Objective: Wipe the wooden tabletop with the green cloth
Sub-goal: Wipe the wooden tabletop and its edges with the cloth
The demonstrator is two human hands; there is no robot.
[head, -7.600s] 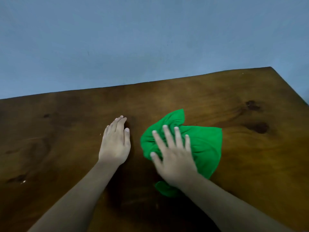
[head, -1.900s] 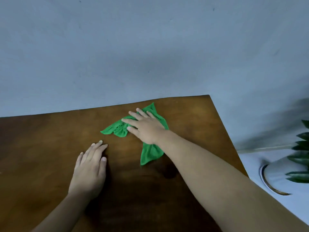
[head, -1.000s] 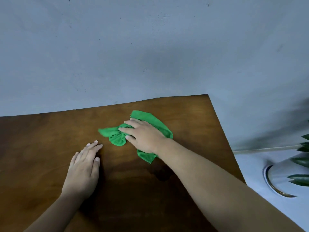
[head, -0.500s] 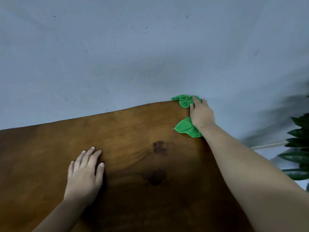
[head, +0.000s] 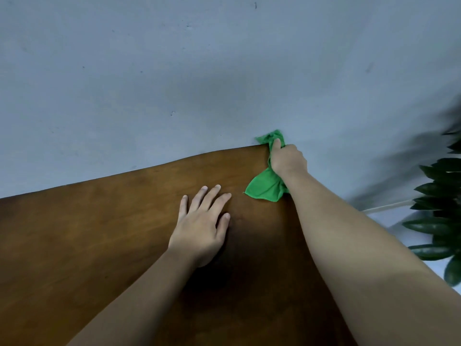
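Note:
The green cloth [head: 268, 184] is bunched at the far right corner of the dark wooden tabletop [head: 87, 233]. My right hand [head: 288, 159] is closed around its middle, so one tuft sticks out past the corner against the wall and a flat flap lies on the wood behind my wrist. My left hand [head: 202, 226] rests flat on the tabletop with fingers spread, a short way left of the cloth and holding nothing.
A grey-blue wall [head: 174, 71] stands right behind the table's far edge. The tabletop's right edge runs under my right forearm. A dark green leafy plant [head: 441, 211] stands off the table at the right, above a pale floor.
My right hand has tightened around the cloth at the far right corner. My left hand has slid to the right, closer to the cloth. The view has shifted.

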